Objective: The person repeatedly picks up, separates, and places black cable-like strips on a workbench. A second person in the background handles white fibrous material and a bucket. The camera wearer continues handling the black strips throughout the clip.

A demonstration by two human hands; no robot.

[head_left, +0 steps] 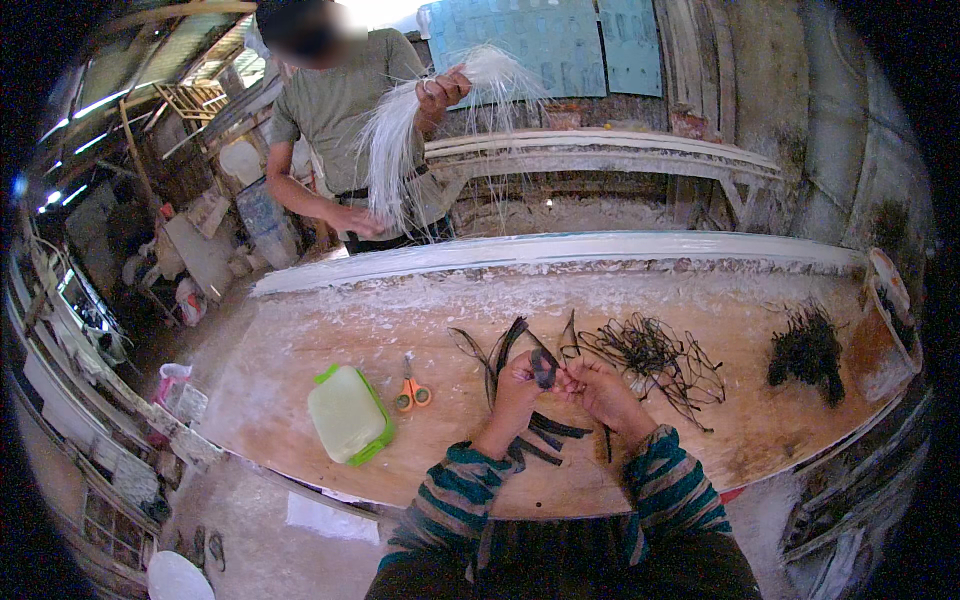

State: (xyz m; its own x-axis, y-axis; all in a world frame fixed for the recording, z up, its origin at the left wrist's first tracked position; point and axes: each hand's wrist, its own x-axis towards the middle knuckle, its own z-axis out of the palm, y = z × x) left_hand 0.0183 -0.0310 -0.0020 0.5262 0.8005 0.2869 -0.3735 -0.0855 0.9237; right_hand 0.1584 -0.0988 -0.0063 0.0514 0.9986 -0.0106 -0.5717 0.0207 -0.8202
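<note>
Striped sleeves (458,492) are being held over the worktop (250,400); a black strip (543,369) is being held in the left grip (519,381), beside the narrow right grip (604,393).

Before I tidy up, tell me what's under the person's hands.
Between and below the left hand and right hand, dark strips show on the wooden table; whatever either hand covers cannot be seen.

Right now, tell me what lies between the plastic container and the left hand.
In the head view, orange-handled scissors lie between the plastic container and the left hand, with black strips nearer the hand.
</note>
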